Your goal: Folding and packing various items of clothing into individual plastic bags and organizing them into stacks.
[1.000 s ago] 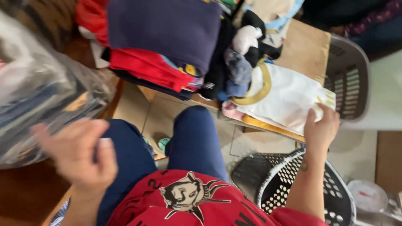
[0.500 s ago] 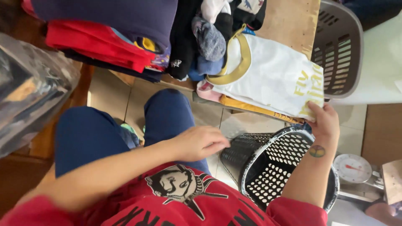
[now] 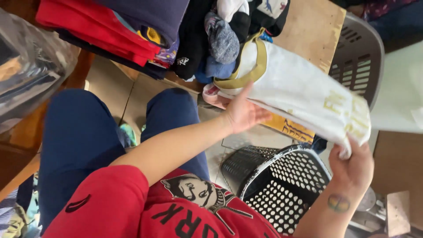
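Left hand (image 3: 241, 112) risen under white garment (image 3: 299, 94); right hand (image 3: 352, 165) grips corner (fingertips hidden).

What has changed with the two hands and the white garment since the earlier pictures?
The left hand moved from beside the lap up to the white garment and now touches its near edge, palm open. The right hand keeps its grip on the garment's corner, which is now lifted slightly off the table. The clothes pile and black perforated basket stayed in place.

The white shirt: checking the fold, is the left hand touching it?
Touching. The head view shows the left hand pressed against the white shirt's near edge.
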